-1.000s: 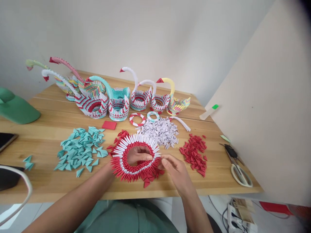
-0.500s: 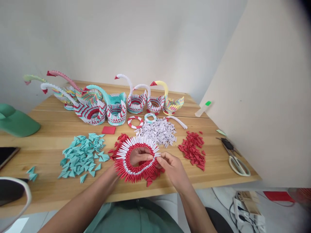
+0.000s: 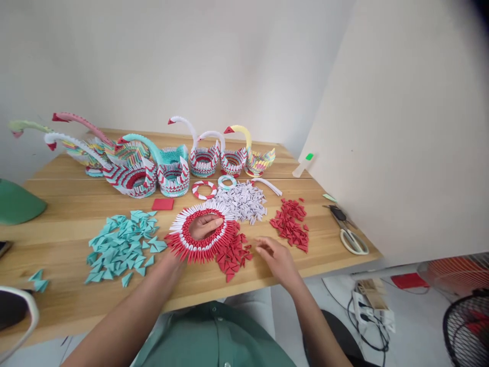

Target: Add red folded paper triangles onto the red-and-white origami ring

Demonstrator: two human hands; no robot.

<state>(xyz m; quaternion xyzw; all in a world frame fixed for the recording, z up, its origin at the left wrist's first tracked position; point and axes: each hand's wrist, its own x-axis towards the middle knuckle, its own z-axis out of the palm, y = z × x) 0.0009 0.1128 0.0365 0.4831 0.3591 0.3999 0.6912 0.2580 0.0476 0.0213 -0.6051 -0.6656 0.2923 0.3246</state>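
My left hand [image 3: 204, 227] reaches through the middle of a red and white ring of folded paper pieces [image 3: 194, 250], its thumb laid along the inside right wall, holding the ring tilted above the table. White points line the ring's far side, red points its near side. Just right of the ring, my right hand [image 3: 278, 259] hovers low with thumb and forefinger slightly apart and nothing visible between them. It is beside a loose pile of red paper triangles [image 3: 233, 257], part of which the ring covers. Another red pile [image 3: 290, 223] lies farther right.
Teal triangles [image 3: 118, 244] lie at left, white ones [image 3: 244, 201] behind the ring. Several paper swans [image 3: 137, 178] stand along the back. Two small paper rings [image 3: 204, 190] and a white curved strip [image 3: 269, 186] lie before them. Scissors [image 3: 353, 239] rest at the right edge.
My right hand has come off the ring's edge and moved right and down, to beside the red pile. My left hand still holds the ring. The view has shifted to the right.
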